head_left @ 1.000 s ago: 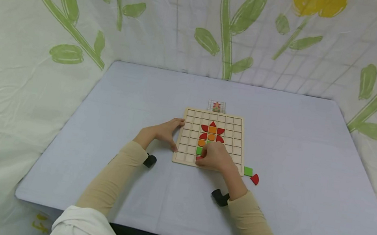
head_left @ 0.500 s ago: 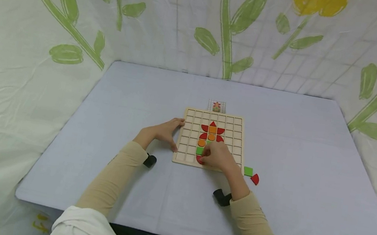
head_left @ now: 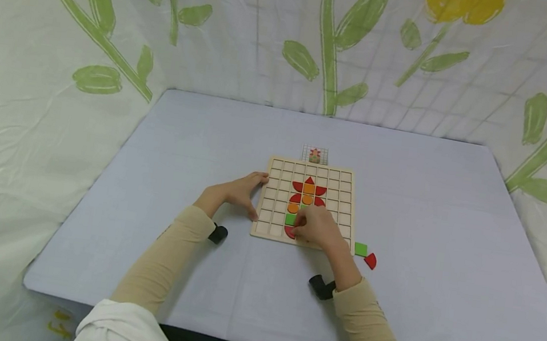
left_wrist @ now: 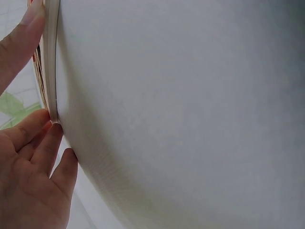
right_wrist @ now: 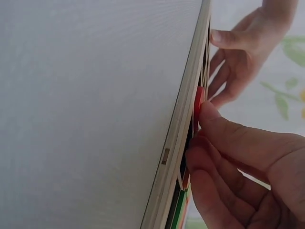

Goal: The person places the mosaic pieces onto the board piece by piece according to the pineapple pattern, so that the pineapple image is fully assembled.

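A square wooden grid board (head_left: 273, 193) lies flat on the table, with red, orange and green pieces forming a figure down its middle. My left hand (head_left: 237, 190) rests against the board's left edge, thumb low and fingers higher, all nearly straight. Over the board's lower middle, my right hand (head_left: 317, 225) has curled fingers and its thumb on a red rounded piece (head_left: 289, 232) in the bottom row. From the right wrist, that thumb presses the red piece (right_wrist: 198, 102) at the board's near side. Just above it sit a green square (head_left: 290, 219) and an orange disc (head_left: 292, 208). My right hand hides neighbouring cells.
A green square (head_left: 360, 249) and a red quarter-circle (head_left: 370, 260) lie on the table by the board's lower right corner. Behind the board is a small pattern card (head_left: 314, 154). The white table (head_left: 206, 127) stands before a flower-printed curtain (head_left: 248, 46).
My right hand has shifted slightly right and away from the board's near edge, so more of the red rounded piece shows. My left hand stays at the board's edge.
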### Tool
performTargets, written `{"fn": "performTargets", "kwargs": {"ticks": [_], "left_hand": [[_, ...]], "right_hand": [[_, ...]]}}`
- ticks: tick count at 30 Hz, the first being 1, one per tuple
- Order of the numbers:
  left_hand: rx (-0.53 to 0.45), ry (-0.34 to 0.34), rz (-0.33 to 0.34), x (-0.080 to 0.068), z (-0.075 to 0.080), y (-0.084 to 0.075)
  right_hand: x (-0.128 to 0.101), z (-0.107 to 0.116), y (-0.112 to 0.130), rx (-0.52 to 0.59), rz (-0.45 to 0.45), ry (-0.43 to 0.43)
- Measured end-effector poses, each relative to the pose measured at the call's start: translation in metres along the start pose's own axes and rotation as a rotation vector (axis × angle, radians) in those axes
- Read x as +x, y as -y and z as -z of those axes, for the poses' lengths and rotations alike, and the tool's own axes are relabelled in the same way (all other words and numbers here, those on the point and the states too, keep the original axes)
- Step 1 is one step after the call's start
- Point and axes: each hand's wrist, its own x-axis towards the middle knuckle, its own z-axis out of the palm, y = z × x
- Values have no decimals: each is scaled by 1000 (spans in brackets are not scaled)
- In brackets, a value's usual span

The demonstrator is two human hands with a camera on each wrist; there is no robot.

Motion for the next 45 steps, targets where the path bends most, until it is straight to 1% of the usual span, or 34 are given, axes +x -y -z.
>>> {"fn": "performTargets", "kwargs": {"ticks": [6, 10, 21, 25, 28, 31, 34, 45], "left_hand": [[-2, 1, -3, 0, 0, -1], [4, 0, -7, -1, 1, 0], [2, -6, -11, -3, 1, -1], [-3, -5, -12, -3, 1, -1], [-7, -2, -11, -2, 1, -1], [-7, -4, -17, -1, 0, 1], [-6, -7, -22, -1, 1, 1], [-3, -2, -26, -4, 3, -3]], "right_hand": [[-7, 6, -8, 30, -1, -1], [-15, 17, -20, 55, -27, 0], [-50, 57, -70, 120, -124, -36], [-63, 64, -87, 122, -156, -12], [-70, 65, -96, 118, -175, 43], [-73, 64, -100, 124, -192, 93], [-73, 62, -101, 131, -198, 117], [-69, 61, -98, 104, -217, 109]]}}
